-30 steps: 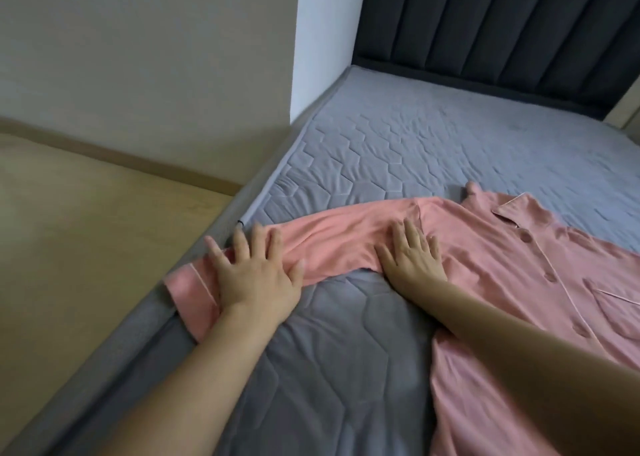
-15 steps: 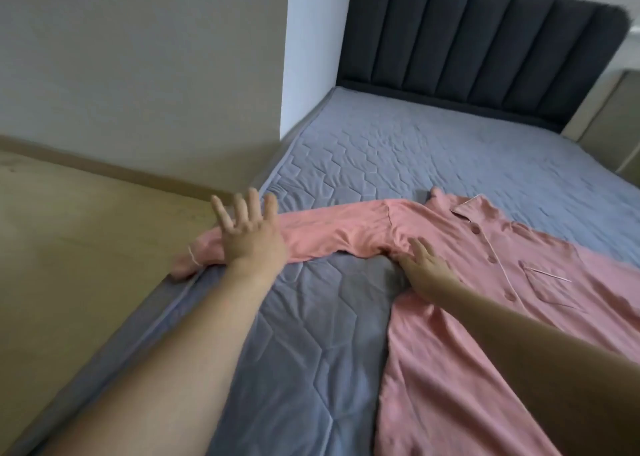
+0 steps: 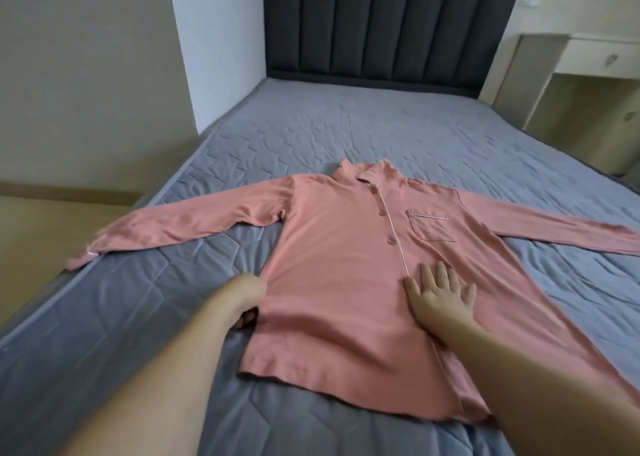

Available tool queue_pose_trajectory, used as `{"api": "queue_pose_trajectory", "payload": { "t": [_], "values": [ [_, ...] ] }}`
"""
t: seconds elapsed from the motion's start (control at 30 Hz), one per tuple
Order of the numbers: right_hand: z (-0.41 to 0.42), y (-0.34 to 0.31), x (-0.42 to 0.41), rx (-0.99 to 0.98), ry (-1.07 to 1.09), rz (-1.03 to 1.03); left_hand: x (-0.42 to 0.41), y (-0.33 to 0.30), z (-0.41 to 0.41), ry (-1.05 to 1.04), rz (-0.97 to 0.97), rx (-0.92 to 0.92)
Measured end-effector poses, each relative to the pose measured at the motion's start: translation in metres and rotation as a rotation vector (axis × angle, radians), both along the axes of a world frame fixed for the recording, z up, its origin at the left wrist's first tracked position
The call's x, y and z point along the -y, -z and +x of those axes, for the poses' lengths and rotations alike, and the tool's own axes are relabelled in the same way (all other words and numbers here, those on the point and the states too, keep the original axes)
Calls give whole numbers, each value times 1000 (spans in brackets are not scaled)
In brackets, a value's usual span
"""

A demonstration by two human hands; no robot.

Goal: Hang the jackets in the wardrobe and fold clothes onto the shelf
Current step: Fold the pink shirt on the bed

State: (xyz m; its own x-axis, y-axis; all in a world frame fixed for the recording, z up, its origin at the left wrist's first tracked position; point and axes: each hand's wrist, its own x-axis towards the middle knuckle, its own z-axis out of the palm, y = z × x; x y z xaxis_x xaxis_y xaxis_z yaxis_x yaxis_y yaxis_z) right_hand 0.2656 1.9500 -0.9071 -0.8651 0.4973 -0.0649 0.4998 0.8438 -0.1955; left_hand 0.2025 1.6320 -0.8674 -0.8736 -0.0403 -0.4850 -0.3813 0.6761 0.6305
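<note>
A pink long-sleeved button shirt lies flat, front up, on the grey quilted bed, with both sleeves spread out sideways. Its left sleeve cuff reaches the bed's left edge. My left hand is at the shirt's left side seam, fingers curled on the fabric edge there. My right hand rests flat with fingers spread on the shirt's front, just right of the button placket and below the chest pocket.
A dark padded headboard stands at the far end of the bed. A pale wooden desk or cabinet stands at the right. Wooden floor and a beige wall lie to the left.
Both hands left the left sleeve and shoulder area and came back toward me onto the shirt's body. My view swung right and up, now showing the whole shirt.
</note>
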Motion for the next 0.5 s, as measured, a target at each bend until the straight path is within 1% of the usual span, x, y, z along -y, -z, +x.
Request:
{"api": "queue_pose_trajectory", "payload": {
  "t": [0.03, 0.07, 0.1, 0.17, 0.2, 0.23, 0.27, 0.3, 0.33, 0.43, 0.5],
  "values": [
    [6, 3, -1, -28, -20, 8, -2, -5, 1, 38, -53, 17],
    [13, 6, -3, -49, -38, 10, -8, -10, -1, 54, -84, -9],
    [18, 6, -6, -59, -53, 8, -16, -14, -5, 35, -68, -68],
    [28, 7, -13, -55, -84, 5, -32, -20, -9, -107, 52, -203],
    [33, 8, -16, -53, -98, 10, -39, -21, -6, -155, 135, -238],
    [39, 10, -21, -53, -104, 14, -45, -19, -3, -164, 250, -217],
    [44, 12, -24, -59, -103, 17, -47, -17, 1, -153, 372, -129],
    [47, 14, -27, -68, -98, 19, -47, -15, 7, -126, 433, -9],
    [50, 16, -30, -75, -92, 17, -44, -13, 15, -87, 441, 107],
    [51, 18, -29, -91, -85, 19, -26, -8, 34, -18, 427, 340],
    [52, 16, -27, -75, -76, 9, -14, -8, 48, 11, 317, 424]
  ]
}}
